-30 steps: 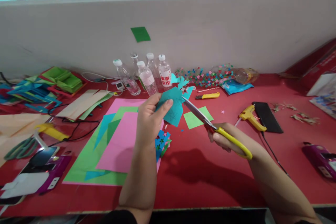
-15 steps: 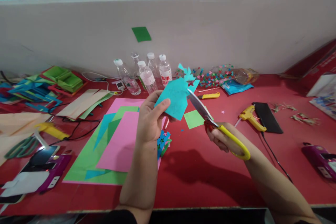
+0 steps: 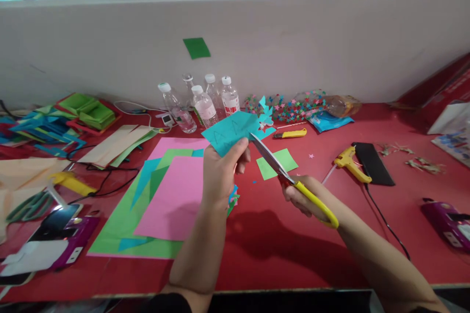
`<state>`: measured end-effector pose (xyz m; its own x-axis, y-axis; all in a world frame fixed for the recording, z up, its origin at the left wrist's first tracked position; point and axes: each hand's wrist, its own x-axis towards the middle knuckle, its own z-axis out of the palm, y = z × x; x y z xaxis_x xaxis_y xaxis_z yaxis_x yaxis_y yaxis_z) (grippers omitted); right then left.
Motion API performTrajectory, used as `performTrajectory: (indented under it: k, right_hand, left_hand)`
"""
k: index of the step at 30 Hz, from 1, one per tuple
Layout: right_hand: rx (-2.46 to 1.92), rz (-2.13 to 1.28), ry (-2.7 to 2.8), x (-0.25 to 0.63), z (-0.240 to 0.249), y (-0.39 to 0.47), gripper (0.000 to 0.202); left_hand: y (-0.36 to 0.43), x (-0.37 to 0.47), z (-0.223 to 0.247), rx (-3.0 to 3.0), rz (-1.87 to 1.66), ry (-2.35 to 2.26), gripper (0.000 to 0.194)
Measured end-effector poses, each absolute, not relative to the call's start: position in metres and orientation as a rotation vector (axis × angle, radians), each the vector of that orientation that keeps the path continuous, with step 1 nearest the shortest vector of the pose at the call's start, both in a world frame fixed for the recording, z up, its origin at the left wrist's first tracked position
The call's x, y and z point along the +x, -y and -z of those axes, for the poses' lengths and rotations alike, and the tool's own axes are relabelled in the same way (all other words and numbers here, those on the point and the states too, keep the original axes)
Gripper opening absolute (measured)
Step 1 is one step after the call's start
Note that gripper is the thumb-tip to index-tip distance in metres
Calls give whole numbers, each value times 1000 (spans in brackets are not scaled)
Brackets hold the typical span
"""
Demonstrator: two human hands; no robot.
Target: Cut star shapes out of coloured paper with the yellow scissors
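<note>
The turquoise paper (image 3: 233, 129), angular marks now showing, has turned since the earlier frame; its ragged cut end points away above the red worktop (image 3: 279, 254). The left hand's (image 3: 223, 168) fingers pinch it; the right hand's (image 3: 303, 198) fingers grasp yellow-handled scissors (image 3: 273, 161), their tips at its edge.

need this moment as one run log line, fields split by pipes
left hand: holds blue paper | right hand: holds yellow-handled scissors | blades: at paper's edge | utility knife: on table
</note>
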<state>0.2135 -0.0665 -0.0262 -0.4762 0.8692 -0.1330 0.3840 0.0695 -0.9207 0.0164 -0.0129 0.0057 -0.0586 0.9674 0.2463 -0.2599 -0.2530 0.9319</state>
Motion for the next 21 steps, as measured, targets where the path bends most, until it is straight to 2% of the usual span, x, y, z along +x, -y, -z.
performTrajectory:
  k: [21]
  right_hand:
    - [-1244, -1358, 1957, 217, 33, 68, 59]
  left_hand:
    - [13, 19, -5, 1234, -1551, -1041, 30]
